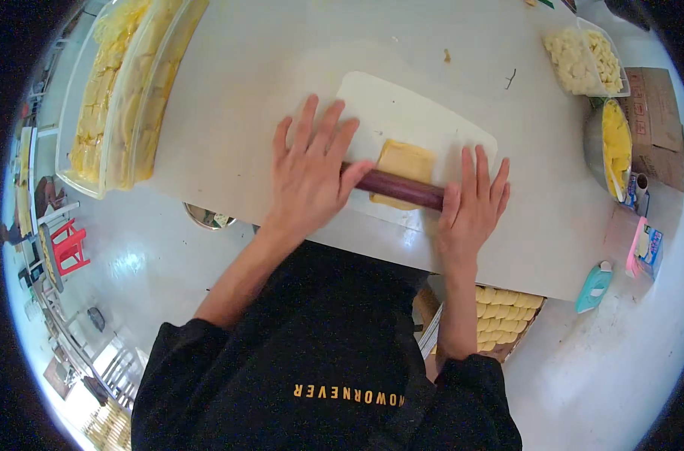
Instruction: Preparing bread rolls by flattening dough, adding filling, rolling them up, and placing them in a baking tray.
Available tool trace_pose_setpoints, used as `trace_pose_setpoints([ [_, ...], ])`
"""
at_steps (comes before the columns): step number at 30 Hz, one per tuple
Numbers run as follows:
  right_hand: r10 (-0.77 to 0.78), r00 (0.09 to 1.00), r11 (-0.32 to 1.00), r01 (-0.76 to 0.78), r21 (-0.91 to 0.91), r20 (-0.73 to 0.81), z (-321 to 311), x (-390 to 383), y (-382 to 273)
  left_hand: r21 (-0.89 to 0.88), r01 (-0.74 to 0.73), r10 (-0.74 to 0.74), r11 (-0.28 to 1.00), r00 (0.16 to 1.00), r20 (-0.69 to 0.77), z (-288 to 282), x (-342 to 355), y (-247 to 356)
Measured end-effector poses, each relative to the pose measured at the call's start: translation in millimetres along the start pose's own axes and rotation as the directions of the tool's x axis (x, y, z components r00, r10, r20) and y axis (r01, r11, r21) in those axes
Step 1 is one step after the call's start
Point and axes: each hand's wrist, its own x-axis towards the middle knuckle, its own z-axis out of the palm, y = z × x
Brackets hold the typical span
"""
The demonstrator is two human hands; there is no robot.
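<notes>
Pale yellow dough, that's the piece (pixel 407 161) in the middle of it all, a flat squarish sheet lying on the white cutting board (pixel 402 113), and the dark maroon rolling pin (pixel 399 188) sits straight across its near edge. Both palms are on the pin! The left hand (pixel 310 177) lies flat over the pin's left end, fingers spread wide and pointing away across the board, nothing clenched, just an open palm pressing down. The right hand (pixel 473 204) does the same at the right end, fingers straight and together, palm on the wood, no wrap around it.

The dough looks soft and thin, the kind that gives under pressure and could tear or stick if dragged, so it wants pushing from above, not pinching. To lift it, I'd say slide under an edge or corner and support it flat, since it looks floppy. The pin appears stiff, smooth and round, so it will roll freely under flat palms; its bare ends are the place to bear on, clear of the dough.

The board rests on a white table (pixel 267 68). Far left, long clear trays (pixel 120 105) hold stacks of yellow pieces. Upper right sits a clear tub of pale chunks (pixel 586 60), and a metal bowl of yellow filling (pixel 611 146) just below it. Under the table's near edge, right side, a box of folded yellow pastries (pixel 503 319) shows.
</notes>
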Motion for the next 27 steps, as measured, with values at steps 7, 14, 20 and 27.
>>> trace_pose_setpoints([
  [7,0.026,0.999,0.963,-0.030,0.267,0.017,-24,-59,-21,-0.114,-0.026,0.043,0.993,0.987,0.152,-21,-66,2],
  [14,0.035,0.986,0.945,-0.086,0.317,0.161,-28,-31,-6,-0.092,-0.046,0.064,0.995,0.978,0.199,-21,-32,8],
  [20,0.034,0.995,0.993,-0.045,-0.111,-0.097,9,96,2,0.056,0.011,-0.010,0.998,1.000,-0.017,24,77,-3],
  [27,0.091,0.985,0.996,-0.089,0.020,-0.147,4,49,-2,0.045,0.100,-0.099,0.994,0.995,-0.033,-3,37,18],
])
